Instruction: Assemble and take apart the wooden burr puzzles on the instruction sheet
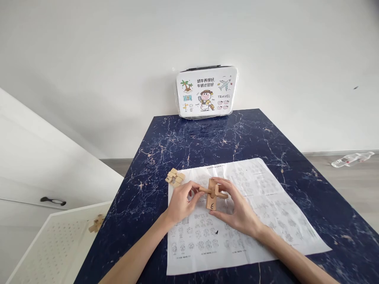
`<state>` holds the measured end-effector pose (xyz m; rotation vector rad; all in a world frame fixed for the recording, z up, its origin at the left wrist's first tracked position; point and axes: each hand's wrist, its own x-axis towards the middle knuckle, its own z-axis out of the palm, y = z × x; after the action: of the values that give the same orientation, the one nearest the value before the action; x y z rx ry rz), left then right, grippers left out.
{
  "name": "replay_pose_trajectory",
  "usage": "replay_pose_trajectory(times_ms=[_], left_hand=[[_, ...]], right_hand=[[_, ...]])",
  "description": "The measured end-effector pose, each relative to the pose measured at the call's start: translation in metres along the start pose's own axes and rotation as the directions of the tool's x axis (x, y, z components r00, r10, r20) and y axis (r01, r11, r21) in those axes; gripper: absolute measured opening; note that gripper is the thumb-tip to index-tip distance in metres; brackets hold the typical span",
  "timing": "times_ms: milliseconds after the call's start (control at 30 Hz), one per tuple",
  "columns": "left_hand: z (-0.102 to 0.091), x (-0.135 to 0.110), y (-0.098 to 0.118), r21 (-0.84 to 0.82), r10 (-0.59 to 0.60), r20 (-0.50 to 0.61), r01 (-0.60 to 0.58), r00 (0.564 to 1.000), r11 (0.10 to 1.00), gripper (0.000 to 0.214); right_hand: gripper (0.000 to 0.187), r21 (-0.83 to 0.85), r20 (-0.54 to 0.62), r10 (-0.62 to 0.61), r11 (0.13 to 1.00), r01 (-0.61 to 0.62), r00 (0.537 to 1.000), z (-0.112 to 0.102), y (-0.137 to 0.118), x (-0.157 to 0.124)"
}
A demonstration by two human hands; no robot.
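Note:
A wooden interlocking puzzle (pixel 212 194) of crossed bars stands upright on a printed instruction sheet (pixel 266 221). My left hand (pixel 180 203) pinches a horizontal bar of it from the left. My right hand (pixel 237 205) wraps round it from the right, fingers over the top and thumb near its base. A second small wooden puzzle (pixel 175 177) lies untouched at the sheet's far left corner.
The sheet lies on a dark blue marbled table (pixel 225 138). A white cartoon-printed case (pixel 206 91) leans on the wall at the table's far edge. A white perforated tray (pixel 56 244) with a wooden piece (pixel 96 225) sits lower left. A plastic bottle (pixel 352 159) lies on the floor, right.

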<state>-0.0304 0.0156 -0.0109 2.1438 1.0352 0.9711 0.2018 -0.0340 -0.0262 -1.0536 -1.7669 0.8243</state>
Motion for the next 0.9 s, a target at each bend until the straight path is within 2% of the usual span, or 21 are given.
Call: replay_pose_trajectory(times_ms=[133,600,900], left_hand=[[0.0003,-0.0005,0.0002,0.003,-0.003,0.0,0.003,1.0,1.0,0.011],[-0.0004,0.0008,-0.0002,-0.036,0.031,-0.004,-0.031,1.0,0.999,0.014],[-0.0023,0.0011,0.0016,-0.06,0.019,0.017,-0.018,1.0,0.998,0.016]], right_hand=[[0.066,0.02,-0.002,-0.015,1.0,0.015,1.0,-0.0014,-0.0009,0.0008],[0.065,0.074,0.046,-0.018,0.997,0.014,0.999,-0.0068,0.0003,0.0041],[0.059,0.097,0.068,0.018,0.995,-0.025,0.998,-0.0066,-0.0017,0.0017]])
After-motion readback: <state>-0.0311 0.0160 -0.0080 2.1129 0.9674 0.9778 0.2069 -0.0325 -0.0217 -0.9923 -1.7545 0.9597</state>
